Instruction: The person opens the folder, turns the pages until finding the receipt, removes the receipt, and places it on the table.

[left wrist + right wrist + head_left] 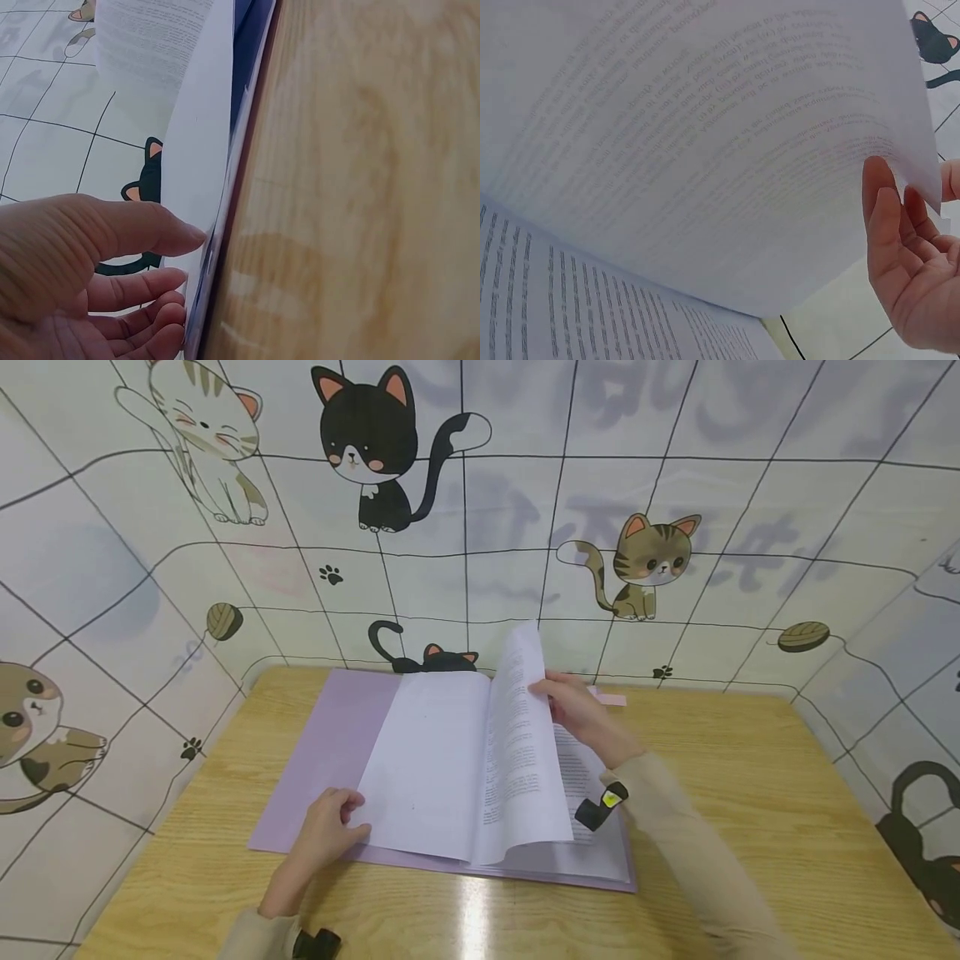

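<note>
A purple folder (pixel 352 714) lies spread on the table with bound white sheets inside. My right hand (pixel 581 714) pinches the outer edge of a raised, curved page (pixel 517 752) between thumb and fingers. In the right wrist view, print shows faintly through this page (pixel 705 150), above another printed sheet (pixel 615 300). At the lower left, my left hand (pixel 326 831) rests at the edge of the nearly blank left page (pixel 423 768), fingers loosely bent. The left wrist view shows that thumb (pixel 180 236) touching the sheet near its edge.
The folder sits on a wood-grain table (pixel 712 760). Behind and beside it hangs a white sheet (pixel 510 510) with cat drawings and grid lines. A pink tab (pixel 613 700) sticks out past the right hand. Each wrist carries a black strap (pixel 596 810).
</note>
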Demonstrator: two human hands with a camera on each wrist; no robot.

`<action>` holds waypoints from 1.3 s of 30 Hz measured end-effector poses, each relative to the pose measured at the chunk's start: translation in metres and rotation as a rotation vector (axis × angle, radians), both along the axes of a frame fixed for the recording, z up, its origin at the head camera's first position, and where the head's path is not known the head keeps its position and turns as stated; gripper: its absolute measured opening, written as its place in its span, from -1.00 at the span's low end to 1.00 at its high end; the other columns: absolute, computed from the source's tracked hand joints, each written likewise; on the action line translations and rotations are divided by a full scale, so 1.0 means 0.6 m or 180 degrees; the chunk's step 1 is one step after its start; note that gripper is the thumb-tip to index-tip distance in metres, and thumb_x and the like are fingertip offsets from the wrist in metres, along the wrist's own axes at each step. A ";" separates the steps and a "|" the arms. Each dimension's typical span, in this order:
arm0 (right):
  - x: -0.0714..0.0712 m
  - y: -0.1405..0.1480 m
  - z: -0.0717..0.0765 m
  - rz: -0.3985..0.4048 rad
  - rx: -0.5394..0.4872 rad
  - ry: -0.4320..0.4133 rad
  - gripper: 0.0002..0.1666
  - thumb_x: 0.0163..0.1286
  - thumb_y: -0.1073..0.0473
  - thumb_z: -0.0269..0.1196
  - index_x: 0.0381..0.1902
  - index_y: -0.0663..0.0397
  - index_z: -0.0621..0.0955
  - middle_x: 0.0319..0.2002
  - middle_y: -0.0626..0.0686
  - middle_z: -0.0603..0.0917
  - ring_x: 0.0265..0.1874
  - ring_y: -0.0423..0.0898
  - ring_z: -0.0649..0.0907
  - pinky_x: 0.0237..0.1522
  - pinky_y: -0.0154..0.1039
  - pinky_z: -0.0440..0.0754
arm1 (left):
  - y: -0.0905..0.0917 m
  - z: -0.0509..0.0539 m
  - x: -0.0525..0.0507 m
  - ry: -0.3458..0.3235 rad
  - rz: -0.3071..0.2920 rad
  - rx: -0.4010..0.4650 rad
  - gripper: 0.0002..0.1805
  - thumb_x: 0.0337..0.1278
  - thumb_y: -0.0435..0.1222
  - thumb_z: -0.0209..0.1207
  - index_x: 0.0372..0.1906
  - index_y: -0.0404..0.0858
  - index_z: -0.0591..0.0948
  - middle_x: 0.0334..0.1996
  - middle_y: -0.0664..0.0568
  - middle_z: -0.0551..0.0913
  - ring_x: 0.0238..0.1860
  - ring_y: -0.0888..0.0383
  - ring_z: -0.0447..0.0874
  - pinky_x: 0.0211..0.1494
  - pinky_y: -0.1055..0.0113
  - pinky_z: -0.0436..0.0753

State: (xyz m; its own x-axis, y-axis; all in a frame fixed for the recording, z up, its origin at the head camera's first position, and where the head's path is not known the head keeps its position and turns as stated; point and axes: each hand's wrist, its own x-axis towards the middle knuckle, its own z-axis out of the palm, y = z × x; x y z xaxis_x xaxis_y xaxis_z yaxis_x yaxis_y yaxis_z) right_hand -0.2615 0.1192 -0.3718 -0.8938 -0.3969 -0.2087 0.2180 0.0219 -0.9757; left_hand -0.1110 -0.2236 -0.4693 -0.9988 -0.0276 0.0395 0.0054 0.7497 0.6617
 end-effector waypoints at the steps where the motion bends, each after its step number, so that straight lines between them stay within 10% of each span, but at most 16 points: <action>1: -0.001 -0.004 0.000 -0.0005 -0.0022 -0.0008 -0.41 0.36 0.25 0.02 0.32 0.30 0.26 -0.10 0.08 0.53 -0.27 -0.12 0.60 -0.20 -0.28 0.55 | 0.001 0.000 0.000 0.0003 0.0001 -0.0005 -0.68 -0.29 -0.50 0.34 -0.27 -0.47 0.58 -0.43 -0.05 0.44 -0.41 0.11 0.35 -0.37 0.35 0.41; 18: -0.009 -0.055 -0.002 -0.0058 -0.0212 -0.0088 -0.44 0.31 0.28 0.07 0.26 0.34 0.33 -0.18 0.08 0.59 -0.34 -0.13 0.64 -0.30 -0.30 0.60 | 0.038 0.029 0.005 0.0560 -0.0175 -0.0236 -0.64 -0.30 -0.50 0.36 -0.23 -0.46 0.58 -0.32 -0.13 0.53 -0.38 0.08 0.44 -0.30 0.21 0.51; 28: -0.009 -0.079 -0.008 0.0051 -0.0339 -0.0067 -0.47 0.32 0.31 0.03 0.24 0.35 0.34 -0.23 0.05 0.63 -0.34 -0.14 0.65 -0.30 -0.29 0.59 | 0.083 0.068 0.023 0.1474 -0.0828 0.0167 -0.53 -0.41 -0.54 0.40 -0.18 -0.40 0.55 -0.32 -0.05 0.55 -0.37 0.11 0.49 -0.31 0.28 0.52; 39: -0.007 -0.099 -0.012 -0.0005 -0.0454 -0.0114 -0.49 0.30 0.33 0.03 0.19 0.43 0.35 -0.35 0.00 0.64 -0.42 -0.16 0.64 -0.38 -0.32 0.59 | 0.123 0.104 0.049 0.1599 -0.1160 0.0361 -0.31 -0.51 -0.48 0.48 -0.03 -0.31 0.48 -0.20 0.11 0.50 -0.25 0.17 0.48 -0.19 0.32 0.54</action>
